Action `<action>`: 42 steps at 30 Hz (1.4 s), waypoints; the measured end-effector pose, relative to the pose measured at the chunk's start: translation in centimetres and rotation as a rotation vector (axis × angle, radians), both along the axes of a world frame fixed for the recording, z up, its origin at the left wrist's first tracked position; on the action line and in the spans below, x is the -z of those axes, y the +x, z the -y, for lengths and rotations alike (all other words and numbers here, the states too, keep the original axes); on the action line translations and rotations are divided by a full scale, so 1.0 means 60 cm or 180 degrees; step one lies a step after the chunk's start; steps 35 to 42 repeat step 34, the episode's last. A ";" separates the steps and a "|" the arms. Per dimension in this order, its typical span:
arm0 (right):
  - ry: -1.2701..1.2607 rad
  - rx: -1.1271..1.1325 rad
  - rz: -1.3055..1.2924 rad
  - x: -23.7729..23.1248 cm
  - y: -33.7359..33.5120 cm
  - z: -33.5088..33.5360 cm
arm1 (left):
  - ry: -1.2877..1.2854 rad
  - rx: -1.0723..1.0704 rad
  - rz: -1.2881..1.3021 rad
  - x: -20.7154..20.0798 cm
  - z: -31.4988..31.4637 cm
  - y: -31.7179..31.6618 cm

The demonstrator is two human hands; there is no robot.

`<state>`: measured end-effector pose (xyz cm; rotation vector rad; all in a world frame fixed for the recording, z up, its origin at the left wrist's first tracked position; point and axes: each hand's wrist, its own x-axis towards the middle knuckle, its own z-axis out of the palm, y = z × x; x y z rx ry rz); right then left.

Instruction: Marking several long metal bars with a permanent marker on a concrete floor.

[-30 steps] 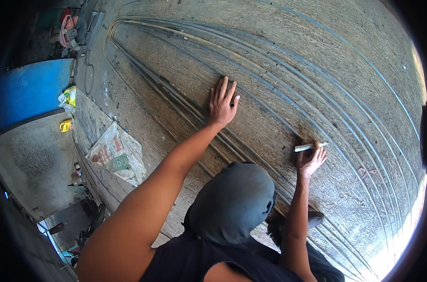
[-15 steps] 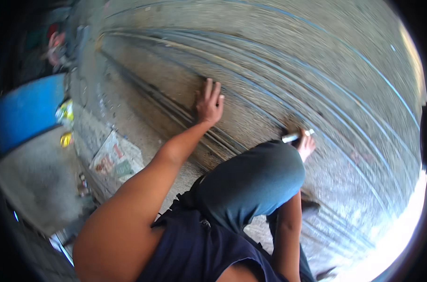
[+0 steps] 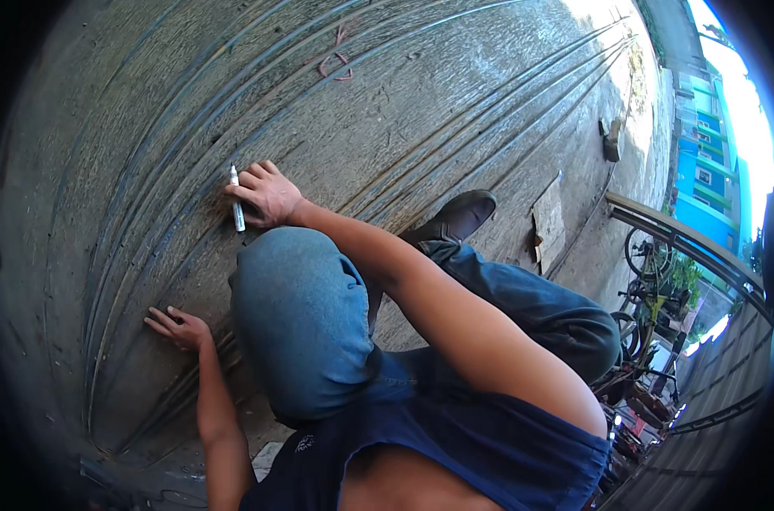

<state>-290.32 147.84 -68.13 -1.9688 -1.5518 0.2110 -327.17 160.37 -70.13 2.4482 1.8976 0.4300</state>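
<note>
Long thin metal rods lie side by side over the rough concrete floor, curving in the wide picture. A white marker pen stands out in my right hand, its dark tip pointing away from me. The fingers curl round its barrel just past my bent knee, close to one of the rods. Farther left, my left hand is open and low over the floor, fingers stretched beside a rod. Whether its fingertips touch the rod I cannot tell.
Reddish pieces of cord or wire lie among the rods. Beyond my dark shoe is a torn flat brown piece. A dark block sits at the right. Past a metal rail stand bicycles.
The view has swung to the right, bringing the rail, bicycles and blue building in. My right hand keeps the marker. My left hand stays spread near the rods.
</note>
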 end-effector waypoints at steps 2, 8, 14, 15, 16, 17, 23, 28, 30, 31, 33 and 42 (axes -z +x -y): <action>0.0063 -0.0036 -0.0056 0.000 -0.005 0.004 | -0.0063 -0.0015 0.0054 0.006 -0.001 -0.007; 0.0186 -0.0400 0.0244 0.020 -0.028 -0.019 | 0.0037 -0.0029 -0.0005 0.015 -0.018 -0.041; 0.0076 -0.0557 0.0671 0.008 -0.016 -0.011 | 0.0275 0.0109 -0.0002 0.029 -0.026 -0.046; 0.0191 -0.0541 0.0719 0.010 -0.010 -0.002 | 0.0245 0.0057 -0.0056 0.036 -0.023 -0.041; 0.0161 -0.0568 0.0704 0.010 -0.013 0.005 | 0.0215 -0.0042 -0.0157 0.039 -0.018 -0.047; 0.0091 -0.0567 0.0701 0.010 -0.013 0.010 | 0.0252 -0.0027 -0.0106 0.042 -0.018 -0.049; 0.0074 -0.0240 0.0527 0.012 -0.024 0.026 | 0.0816 0.0309 -0.0226 0.043 -0.041 -0.064; 0.0233 -0.0432 0.0817 0.030 -0.001 0.058 | 0.0335 0.0073 -0.0610 0.011 -0.012 -0.006; 0.0342 -0.0577 0.0655 0.017 -0.012 0.062 | 0.0333 -0.0015 -0.0935 -0.011 -0.014 -0.048; 0.0163 -0.0659 0.0695 0.018 -0.001 0.069 | 0.0330 0.0369 -0.1136 -0.023 -0.016 -0.050; -0.0226 -0.0881 0.0757 0.023 0.035 0.089 | -0.0159 0.0914 -0.1432 -0.043 -0.014 -0.047; -0.0137 -0.0973 0.0710 0.016 0.012 0.070 | -0.0625 0.1121 -0.1460 -0.046 -0.026 0.000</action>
